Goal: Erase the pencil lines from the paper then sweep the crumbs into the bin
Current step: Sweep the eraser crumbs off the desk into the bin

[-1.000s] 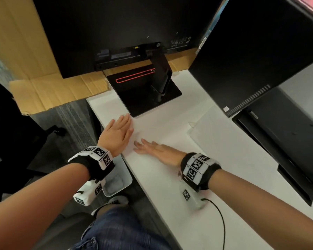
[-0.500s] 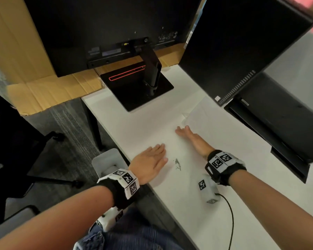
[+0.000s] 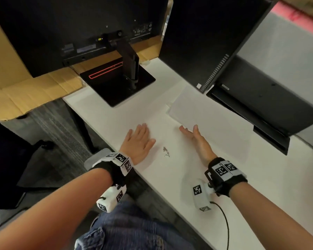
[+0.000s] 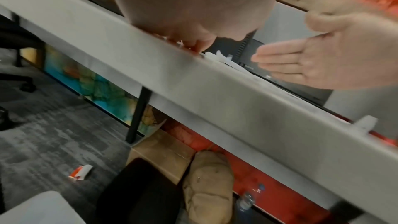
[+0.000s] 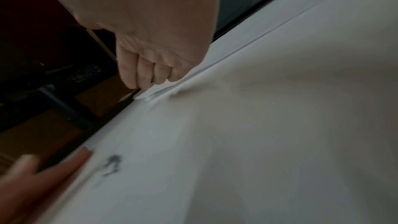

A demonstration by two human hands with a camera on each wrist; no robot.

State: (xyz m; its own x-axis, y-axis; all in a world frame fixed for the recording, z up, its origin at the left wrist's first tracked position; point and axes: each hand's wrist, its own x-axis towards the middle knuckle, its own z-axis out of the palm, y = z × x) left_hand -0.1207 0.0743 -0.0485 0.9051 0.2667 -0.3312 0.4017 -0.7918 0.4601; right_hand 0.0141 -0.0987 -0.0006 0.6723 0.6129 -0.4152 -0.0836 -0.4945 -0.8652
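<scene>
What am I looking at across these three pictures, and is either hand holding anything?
No machine here: a person works with two bare hands, each wrist strapped with a small camera. The wide picture comes from a head camera looking down at a white desk. The left hand lies flat by the desk's near edge; the right hand stands on its edge, palm facing left, fingers straight. Neither has a grip on anything. Between them sits a small dark clump of eraser crumbs, and sheets of paper lie beyond. Two black monitors stand behind. The left wrist picture looks along the desk's edge to the floor, where the pale corner of a bin shows. The right wrist picture skims the desk surface.
</scene>
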